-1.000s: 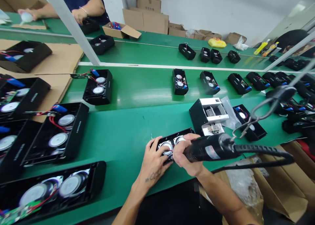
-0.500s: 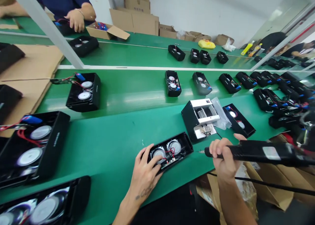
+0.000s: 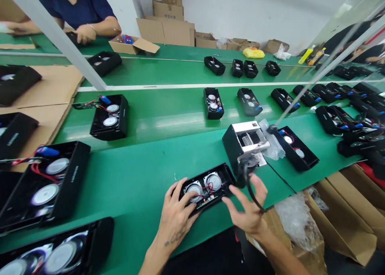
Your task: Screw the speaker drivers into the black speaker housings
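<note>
pretty bright, kinda cool light, soft white glare streaks on the shiny green belt [image 3: 162, 116], speaker box [image 3: 208, 190] decently sharp, dark hanging tool [image 3: 247, 168] smeared with blur, wide-angle stretch near the edges

Your single head-mounted view looks forward and down from above the near edge of the green bench [image 3: 144, 170], with your left hand [image 3: 177, 206] and right hand [image 3: 249, 210] close, at lower centre. Beyond them the field extends across the far work strip to the seated person [image 3: 81, 10] at upper left, the cartons [image 3: 168, 30] and the white wall [image 3: 240, 14]; your forearms enter from the bottom border, and no second view shares this scene.
</note>
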Motion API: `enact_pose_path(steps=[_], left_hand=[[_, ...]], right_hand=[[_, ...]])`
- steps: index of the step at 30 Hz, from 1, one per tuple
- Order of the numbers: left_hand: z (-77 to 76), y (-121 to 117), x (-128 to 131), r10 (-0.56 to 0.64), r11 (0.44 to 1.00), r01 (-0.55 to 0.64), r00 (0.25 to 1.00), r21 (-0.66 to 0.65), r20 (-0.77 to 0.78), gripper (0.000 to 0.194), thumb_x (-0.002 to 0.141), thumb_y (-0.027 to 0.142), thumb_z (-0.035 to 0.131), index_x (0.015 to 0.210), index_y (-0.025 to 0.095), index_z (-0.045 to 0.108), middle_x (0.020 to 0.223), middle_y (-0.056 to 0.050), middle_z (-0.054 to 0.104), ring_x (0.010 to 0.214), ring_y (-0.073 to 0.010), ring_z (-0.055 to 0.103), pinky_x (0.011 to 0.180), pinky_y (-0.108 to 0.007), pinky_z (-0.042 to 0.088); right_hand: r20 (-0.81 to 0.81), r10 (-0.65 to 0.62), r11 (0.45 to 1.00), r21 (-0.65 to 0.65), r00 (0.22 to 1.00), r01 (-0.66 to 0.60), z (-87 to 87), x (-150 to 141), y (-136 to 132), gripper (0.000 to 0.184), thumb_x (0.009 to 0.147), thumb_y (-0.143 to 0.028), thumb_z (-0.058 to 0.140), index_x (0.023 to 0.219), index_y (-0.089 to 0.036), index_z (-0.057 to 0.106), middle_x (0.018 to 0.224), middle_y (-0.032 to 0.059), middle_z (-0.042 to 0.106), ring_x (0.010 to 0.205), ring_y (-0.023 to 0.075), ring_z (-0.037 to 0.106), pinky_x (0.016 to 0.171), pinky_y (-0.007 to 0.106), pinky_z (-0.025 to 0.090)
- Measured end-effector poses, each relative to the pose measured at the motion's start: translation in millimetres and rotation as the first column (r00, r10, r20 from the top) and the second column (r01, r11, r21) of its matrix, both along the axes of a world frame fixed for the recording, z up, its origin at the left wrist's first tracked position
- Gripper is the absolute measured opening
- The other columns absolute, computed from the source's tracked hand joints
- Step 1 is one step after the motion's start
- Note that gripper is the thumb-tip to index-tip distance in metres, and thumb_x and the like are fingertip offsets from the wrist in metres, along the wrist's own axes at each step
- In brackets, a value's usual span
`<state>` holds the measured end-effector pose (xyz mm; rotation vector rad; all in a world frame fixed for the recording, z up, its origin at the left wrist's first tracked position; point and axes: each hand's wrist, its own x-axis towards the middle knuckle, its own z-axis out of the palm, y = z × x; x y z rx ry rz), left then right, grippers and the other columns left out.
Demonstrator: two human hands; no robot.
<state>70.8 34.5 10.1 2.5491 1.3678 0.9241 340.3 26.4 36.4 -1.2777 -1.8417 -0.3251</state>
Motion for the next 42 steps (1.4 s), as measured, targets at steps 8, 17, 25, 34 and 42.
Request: enact_pose_path(steps=[8,17,25,34,42], left_hand=[[5.2,0.4,-1.7,-0.012,1.000,0.012,0.999,0.003,-0.036,0.017,0.080,0.022,0.090,0.093,0.025,0.079,0.116,-0.003,0.082,0.146,-0.0405,0.057,0.121,-0.059,0.046],[7.8,3.3,0.8,-0.018,0.997,0.018,1.000,-0.069,0.007,0.013,0.082,0.023,0.090,0.080,0.025,0.077,0.102,-0.002,0.082,0.143,-0.0409,0.060,0.117,-0.060,0.046],[15.8,29.3,-11.9,-0.065,0.968,0.057,0.998,-0.245,-0.025,0.011,0.080,0.032,0.092,0.078,0.029,0.082,0.110,-0.003,0.079,0.144,-0.0422,0.056,0.119,-0.065,0.042],[57.5,109.8,-36.7,-0.107,0.655,0.119,0.992,-0.746,0.064,0.037,0.072,0.061,0.085,0.070,0.025,0.078,0.123,-0.002,0.076,0.092,-0.0199,0.073,0.083,-0.031,0.057],[50.2,104.8,-37.0,-0.116,0.664,0.120,0.992,-0.738,0.057,0.032,0.079,0.056,0.081,0.072,0.024,0.078,0.123,-0.003,0.076,0.095,-0.0216,0.074,0.088,-0.035,0.059]], right_hand=[[0.107,0.581,0.754,-0.445,0.807,-0.483,3.8,-54.3,18.5,0.030,0.095,-0.005,0.058,0.117,-0.019,0.073,0.104,0.0096,0.080,0.098,0.0266,0.070,0.097,0.049,0.061],[-0.009,0.667,0.716,-0.270,0.745,-0.644,-11.1,-55.5,36.5,0.041,0.090,-0.007,0.052,0.115,-0.035,0.070,0.074,-0.0006,0.074,0.063,0.0261,0.067,0.074,0.052,0.065],[-0.387,0.000,0.995,0.088,0.922,0.037,16.9,17.9,30.1,0.050,0.091,-0.021,0.083,0.137,-0.028,0.065,0.120,0.0096,0.063,0.107,0.0284,0.065,0.093,0.047,0.059],[-0.776,-0.241,0.935,-0.347,0.582,-0.076,-1.6,47.5,66.0,0.035,0.083,-0.045,0.088,0.099,-0.020,0.069,0.079,-0.0012,0.071,0.068,0.0185,0.066,0.070,0.035,0.057],[-0.963,-0.097,0.917,-0.184,0.250,-0.353,17.2,39.9,55.7,0.037,0.093,-0.038,0.079,0.120,-0.023,0.059,0.067,-0.0102,0.061,0.045,0.0106,0.056,0.048,0.025,0.044]])
